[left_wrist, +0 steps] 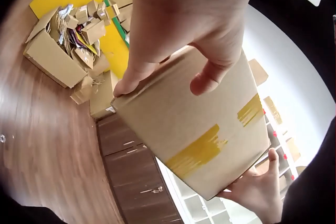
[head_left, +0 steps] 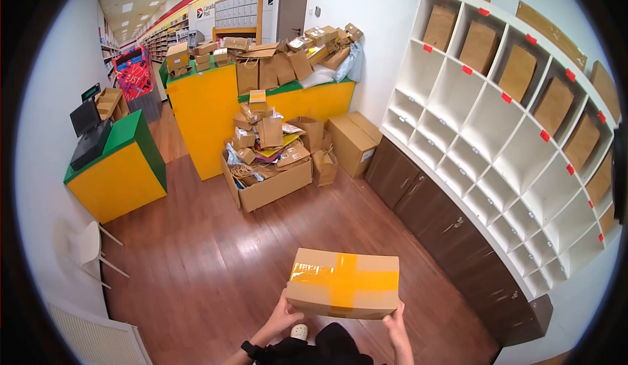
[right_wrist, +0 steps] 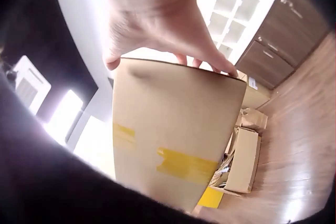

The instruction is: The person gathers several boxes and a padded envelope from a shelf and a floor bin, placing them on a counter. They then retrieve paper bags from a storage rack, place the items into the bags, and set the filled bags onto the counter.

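Observation:
A cardboard box (head_left: 343,283) with yellow tape crossing its top is held up in front of the body, between both hands. My left hand (head_left: 284,316) grips its left end, the thumb on the near side. In the left wrist view that hand (left_wrist: 184,40) spreads over the box's end, fingers along an edge. My right hand (head_left: 396,329) holds the opposite end. Seen from the right wrist, the right hand's (right_wrist: 157,29) fingers reach over the edge of the box (right_wrist: 173,113), partly hidden behind it.
An open carton (head_left: 278,185) heaped with parcels sits on the wooden floor ahead. Yellow counters (head_left: 203,123) behind carry more packages. Along the right wall, white cubby shelves (head_left: 474,93) stand above dark cabinets (head_left: 435,211). A white chair (head_left: 88,244) is at left.

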Tool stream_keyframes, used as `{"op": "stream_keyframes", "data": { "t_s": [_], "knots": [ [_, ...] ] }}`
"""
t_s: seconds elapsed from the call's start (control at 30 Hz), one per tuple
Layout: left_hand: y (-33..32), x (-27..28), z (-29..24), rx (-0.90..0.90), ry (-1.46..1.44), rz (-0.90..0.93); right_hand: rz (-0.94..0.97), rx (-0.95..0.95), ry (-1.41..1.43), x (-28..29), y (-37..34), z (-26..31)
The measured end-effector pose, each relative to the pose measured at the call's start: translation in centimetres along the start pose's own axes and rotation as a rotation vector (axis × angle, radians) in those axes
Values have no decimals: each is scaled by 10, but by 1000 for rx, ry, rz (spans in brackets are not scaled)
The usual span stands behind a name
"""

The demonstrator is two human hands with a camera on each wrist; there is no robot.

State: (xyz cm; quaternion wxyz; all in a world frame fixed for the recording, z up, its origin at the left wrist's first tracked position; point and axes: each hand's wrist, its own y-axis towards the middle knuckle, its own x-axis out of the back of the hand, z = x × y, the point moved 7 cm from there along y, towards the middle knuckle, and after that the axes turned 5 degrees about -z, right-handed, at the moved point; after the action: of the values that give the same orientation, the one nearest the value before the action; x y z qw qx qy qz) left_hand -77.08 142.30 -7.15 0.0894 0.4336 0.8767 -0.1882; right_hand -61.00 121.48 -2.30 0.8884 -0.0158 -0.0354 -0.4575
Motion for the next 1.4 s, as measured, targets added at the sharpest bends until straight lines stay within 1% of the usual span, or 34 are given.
{"op": "stream_keyframes", "data": {
  "t_s": [0.03,0.07,0.13,0.2,0.23,0.27,0.3,0.33,0.4,0.43,0.47,0.5,0.6,0.63,0.73,0.77,0.87,0.93,1.0,1.1,1.2,1.23,1.27,1.33,1.37,1.4],
  "knots": [
    [13,5,1,-97,54,25,7,-82,116,2,10,-12],
    [24,6,-1,-67,47,51,13,-160,229,0,24,-18],
    [46,2,-6,-9,21,104,-6,-198,246,-1,51,-23],
    [76,1,-4,-2,47,99,-20,-243,255,1,81,-26],
    [94,2,-2,4,76,101,-18,-251,351,5,100,-35],
    [113,3,-1,6,109,103,-14,-282,380,8,120,-40],
    [134,1,-8,-78,136,105,-10,-312,413,9,141,-44],
    [155,0,-9,-69,202,120,-7,-341,448,11,162,-47],
    [197,-9,-28,-49,330,150,-28,-352,415,14,212,-53],
    [222,-8,-17,-62,326,176,-47,-356,402,17,236,-58],
    [245,-14,-21,-56,324,193,-66,-363,384,21,260,-62],
    [267,-20,-27,-49,324,211,-149,-380,422,25,284,-68],
    [320,-31,-45,-41,343,250,-180,-447,457,34,347,-65],
    [335,-29,-47,-5,290,232,-218,-479,430,38,366,-69],
    [379,-20,-60,-107,417,193,-134,-513,339,25,424,-63],
    [391,-18,-66,-71,314,150,-122,-511,307,16,444,-56],
    [426,6,-81,135,432,60,-23,-475,192,-11,500,-46],
    [455,26,-85,155,352,5,2,-461,150,-33,539,-42],
    [489,42,-91,154,100,7,36,-416,136,-59,576,-35],
    [544,72,-119,132,31,1,136,-399,168,-90,627,-45],
    [603,118,-114,43,-3,4,160,-437,120,-120,674,-49],
    [622,132,-113,61,-1,-2,170,-457,104,-129,688,-47],
    [635,136,-127,117,118,24,194,-438,72,-139,701,-40],
    [658,140,-173,218,369,83,238,-393,19,-158,729,-26],
    [669,138,-195,192,402,93,227,-351,19,-164,742,-22],
    [683,137,-203,176,413,124,218,-313,17,-169,754,-20]
  ]
}}
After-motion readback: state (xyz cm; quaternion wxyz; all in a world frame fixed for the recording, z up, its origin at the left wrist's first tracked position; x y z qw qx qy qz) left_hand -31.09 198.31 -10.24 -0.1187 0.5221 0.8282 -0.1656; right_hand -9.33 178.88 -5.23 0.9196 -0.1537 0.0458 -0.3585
